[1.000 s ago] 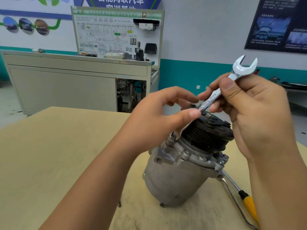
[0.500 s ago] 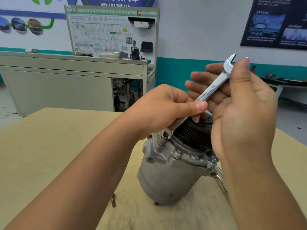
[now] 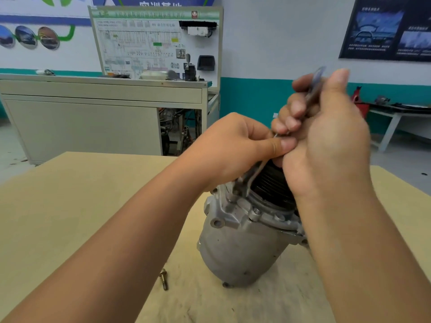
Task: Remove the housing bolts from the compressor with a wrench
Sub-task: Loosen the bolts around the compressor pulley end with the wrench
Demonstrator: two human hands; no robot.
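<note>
A grey metal compressor with a black ribbed pulley stands tilted on the wooden table. A slim silver wrench runs steeply from the housing flange up between my hands; its upper end is blurred. My left hand pinches the shaft with thumb and fingers just above the pulley. My right hand grips the upper part of the wrench, fingers curled round it. The wrench's lower end sits by a bolt on the flange. One loose bolt lies on the table in front of the compressor.
A grey cabinet bench with a wiring-diagram training board stands behind the table. A white table with tools is at the far right against the teal-striped wall. The wooden table's far edge runs just behind the compressor.
The wrench has swung from a slanted to a steeper position. My right hand closed its fingers round the upper shaft and moved in towards my left hand. The view shifted slightly left.
</note>
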